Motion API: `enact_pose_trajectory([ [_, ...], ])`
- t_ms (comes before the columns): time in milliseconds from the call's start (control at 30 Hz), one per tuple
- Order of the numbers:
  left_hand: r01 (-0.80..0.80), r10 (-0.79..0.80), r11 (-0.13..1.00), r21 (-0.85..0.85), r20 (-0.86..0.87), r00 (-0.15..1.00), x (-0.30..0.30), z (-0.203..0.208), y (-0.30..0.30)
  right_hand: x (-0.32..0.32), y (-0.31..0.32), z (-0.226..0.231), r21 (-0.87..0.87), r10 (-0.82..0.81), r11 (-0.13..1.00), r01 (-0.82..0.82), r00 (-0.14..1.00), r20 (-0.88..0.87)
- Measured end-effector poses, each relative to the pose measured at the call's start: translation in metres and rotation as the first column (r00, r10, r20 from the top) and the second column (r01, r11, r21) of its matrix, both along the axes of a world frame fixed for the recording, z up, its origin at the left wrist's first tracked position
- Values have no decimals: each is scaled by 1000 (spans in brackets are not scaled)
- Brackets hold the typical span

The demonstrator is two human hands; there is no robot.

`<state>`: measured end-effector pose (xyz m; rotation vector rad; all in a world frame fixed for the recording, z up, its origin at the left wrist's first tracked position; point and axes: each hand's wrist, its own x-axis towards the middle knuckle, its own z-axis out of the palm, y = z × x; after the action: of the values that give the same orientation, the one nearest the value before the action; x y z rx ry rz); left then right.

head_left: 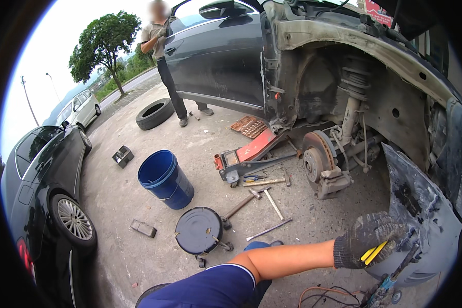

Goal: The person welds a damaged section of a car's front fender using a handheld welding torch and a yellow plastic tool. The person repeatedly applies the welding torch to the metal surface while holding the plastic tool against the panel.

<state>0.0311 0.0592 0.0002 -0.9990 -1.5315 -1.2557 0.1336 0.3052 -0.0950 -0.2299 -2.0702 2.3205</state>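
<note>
My left hand [365, 236], in a dark knitted work glove, reaches across to the right. Its fingers are closed round a pair of pliers with yellow handles [374, 253]; the jaws are hidden. The hand is against a grey car body panel [446, 233] with scuffed patches and a ragged dark area. Just below the hand, a blue tool with a long dark nozzle [388, 282] points up at the panel; what supports it does not show. My right hand is out of view.
A bare brake disc [313, 159] hangs in the open wheel arch. Around lie a red floor jack [256, 146], hammers [241, 203], a black rolling stool [197, 231], a blue bucket [164, 179], a tyre [155, 113] and cables [328, 292]. Another person [161, 56] stands by the car door.
</note>
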Motion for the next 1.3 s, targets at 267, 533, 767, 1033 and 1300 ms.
enact_pose_trajectory([
  [267, -26, 26, 999, 24, -13, 1000, 2, 2, 2, 2, -2, -4, 32, -48, 998, 48, 999, 0],
  [533, -17, 17, 1000, 12, 0, 1000, 0, 0, 1, 6, -14, 13, 102, -68, 992, 73, 996, -56],
  [767, -26, 26, 1000, 0, 3, 1000, 1, 0, 1, 6, -18, 14, 99, -76, 992, 79, 997, -32],
  [1033, -18, 19, 1000, -16, 25, 1000, 2, 0, 0, 5, -11, 11, -29, -89, 995, 91, 994, 60],
  [1300, -9, 9, 1000, -22, 22, 1000, -2, -2, 3, 8, -14, 12, 113, -62, 991, 69, 996, -62],
])
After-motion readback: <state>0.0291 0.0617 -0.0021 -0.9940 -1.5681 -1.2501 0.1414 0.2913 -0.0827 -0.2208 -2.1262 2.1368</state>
